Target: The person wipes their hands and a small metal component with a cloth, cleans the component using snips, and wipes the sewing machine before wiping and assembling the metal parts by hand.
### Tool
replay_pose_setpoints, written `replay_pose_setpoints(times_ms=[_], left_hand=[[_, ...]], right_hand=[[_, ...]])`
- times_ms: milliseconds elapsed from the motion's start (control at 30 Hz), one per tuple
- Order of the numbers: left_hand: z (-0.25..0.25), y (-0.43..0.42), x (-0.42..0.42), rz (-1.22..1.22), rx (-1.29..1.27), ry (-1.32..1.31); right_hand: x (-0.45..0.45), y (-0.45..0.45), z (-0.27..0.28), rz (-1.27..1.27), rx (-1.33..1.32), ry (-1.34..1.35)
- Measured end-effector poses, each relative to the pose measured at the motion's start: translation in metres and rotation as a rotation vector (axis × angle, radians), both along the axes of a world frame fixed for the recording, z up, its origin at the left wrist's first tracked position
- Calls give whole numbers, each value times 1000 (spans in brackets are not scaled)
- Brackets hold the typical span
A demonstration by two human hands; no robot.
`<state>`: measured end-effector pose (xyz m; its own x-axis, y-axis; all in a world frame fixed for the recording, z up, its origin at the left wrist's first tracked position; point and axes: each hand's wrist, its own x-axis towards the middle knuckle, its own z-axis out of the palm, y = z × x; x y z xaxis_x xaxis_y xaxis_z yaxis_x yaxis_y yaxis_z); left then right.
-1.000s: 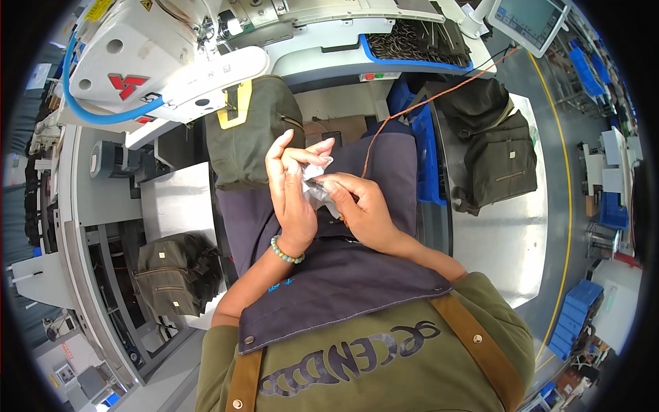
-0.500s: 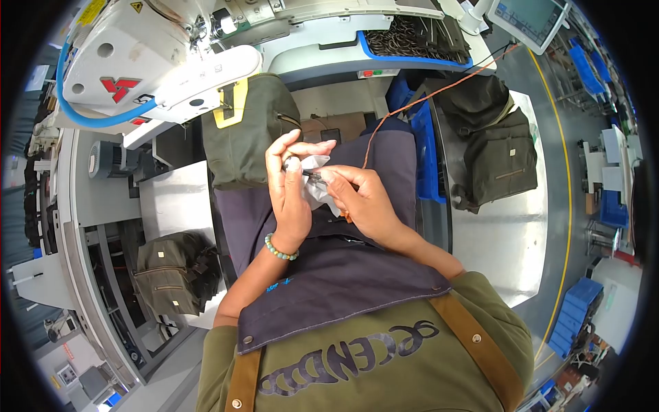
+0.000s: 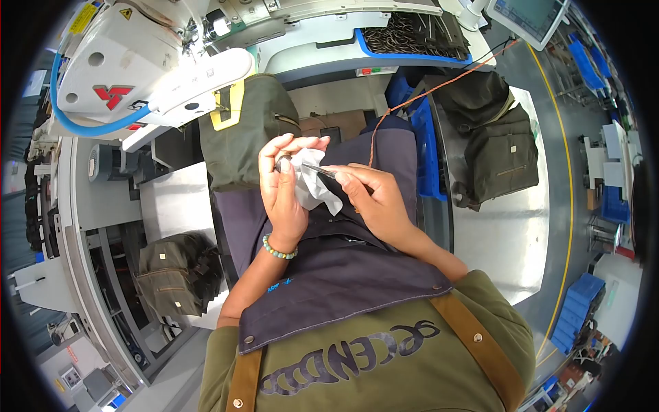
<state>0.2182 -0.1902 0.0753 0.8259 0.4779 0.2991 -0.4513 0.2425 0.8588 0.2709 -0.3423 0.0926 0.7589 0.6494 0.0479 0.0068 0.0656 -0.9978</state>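
My left hand is closed around a small round dark metal piece, held between thumb and fingers. A crumpled white tissue is held in the same hand and hangs over the lap. In my right hand is a thin pointed metal tool, pinched between thumb and forefinger. Its tip points left, over the tissue and toward the round piece. An orange cord runs down from the upper right and disappears behind the right hand.
A white sewing machine stands at upper left, with an olive bag under its arm. More dark bags lie on the right metal table and at the lower left. A blue tray of metal parts is ahead.
The right hand has moved a little right and down, drawing the tool away from the left hand. More of the tissue and tool shows. The left hand has shifted slightly left.
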Motion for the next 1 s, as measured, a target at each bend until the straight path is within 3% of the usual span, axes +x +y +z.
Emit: replay_pose_setpoints(times_ms=[200, 467, 1000], left_hand=[[-1, 0, 0, -17, 143, -31], [-1, -2, 1, 18, 137, 12], [0, -8, 1, -25, 145, 22]], right_hand=[[-4, 5, -5, -7, 31, 113], [-4, 6, -4, -79, -74, -250], [-8, 10, -15, -119, -32, -312]])
